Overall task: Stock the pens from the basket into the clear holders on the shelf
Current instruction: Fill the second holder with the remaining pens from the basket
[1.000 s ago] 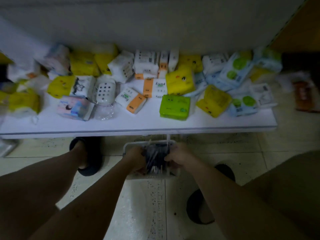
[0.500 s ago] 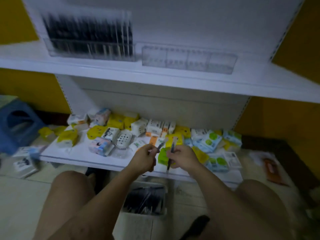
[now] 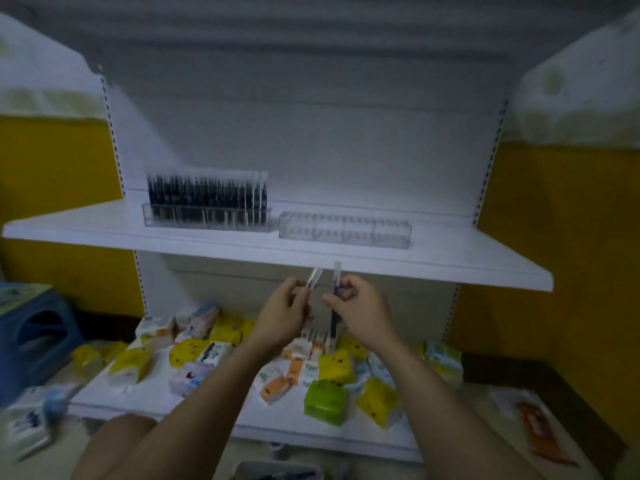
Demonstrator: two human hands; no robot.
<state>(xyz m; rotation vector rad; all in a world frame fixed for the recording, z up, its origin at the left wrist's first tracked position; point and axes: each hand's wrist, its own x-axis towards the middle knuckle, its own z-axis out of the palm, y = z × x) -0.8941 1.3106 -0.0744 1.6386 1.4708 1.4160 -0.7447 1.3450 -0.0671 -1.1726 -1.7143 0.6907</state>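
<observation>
At bottom edge, basket (image 3: 277,472) sits on the floor with dark pens inside, on the near side of the lower shelf (image 3: 156,398) and its tissue packs (image 3: 325,398). Mid-air above: left hand (image 3: 282,315) curled round first pen (image 3: 314,276), tilted right; right hand (image 3: 360,311) pinching second pen (image 3: 336,277) upright, both just below the upper shelf (image 3: 450,271) lip. Step looks like carry-to-holder: far left holder (image 3: 207,216) looks packed, right holder (image 3: 344,230) looks empty, so next likely lift over the lip and drop each pen upright into a right-holder slot.
</observation>
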